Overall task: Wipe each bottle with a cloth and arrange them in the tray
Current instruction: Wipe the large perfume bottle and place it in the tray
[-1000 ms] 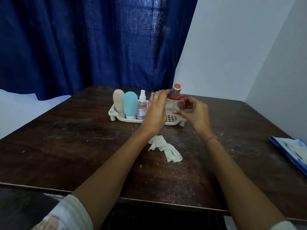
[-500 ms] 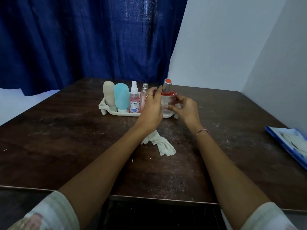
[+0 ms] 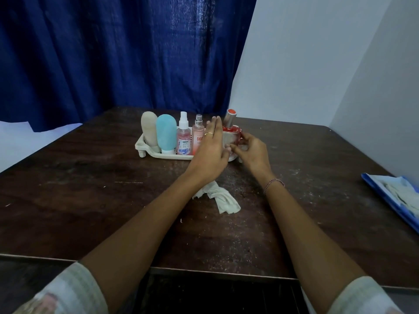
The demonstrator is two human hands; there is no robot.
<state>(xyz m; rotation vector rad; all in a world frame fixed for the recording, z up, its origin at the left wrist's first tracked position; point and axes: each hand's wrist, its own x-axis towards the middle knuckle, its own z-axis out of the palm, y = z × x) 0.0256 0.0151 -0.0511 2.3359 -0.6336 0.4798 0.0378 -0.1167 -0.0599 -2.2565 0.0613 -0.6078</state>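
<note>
Just above the middle of the frame a white tray (image 3: 145, 148) sits on the dark counter (image 3: 90, 189), and four bottles stand upright in it in a tight row from its left end: a beige bottle (image 3: 149, 130), a pale blue bottle (image 3: 166, 135), a small clear spray bottle (image 3: 183, 140) and a pink spray bottle (image 3: 198, 135). The row appears to be filled from left to right, which leaves the right end for the last one. There the red bottle (image 3: 231, 132), with its silver cap, stands at the tray's right end, though the hands hide its base, so whether it is fully seated cannot be told. The left hand (image 3: 210, 152) is spread flat with straight fingers, set edge-on between the pink bottle and the red one. It likely serves as a guard so that the neighbours are not knocked. The right hand (image 3: 252, 150) has its fingers curled against the red bottle's right side and its thumb at the near face, a light pinch suited to nudging the bottle square. The cloth (image 3: 224, 199) lies crumpled on the counter below the hands, touched by neither, which suggests the wiping is done and only the arranging is left. A blue packet (image 3: 394, 200) lies at the right edge of the frame, well apart from the tray.
</note>
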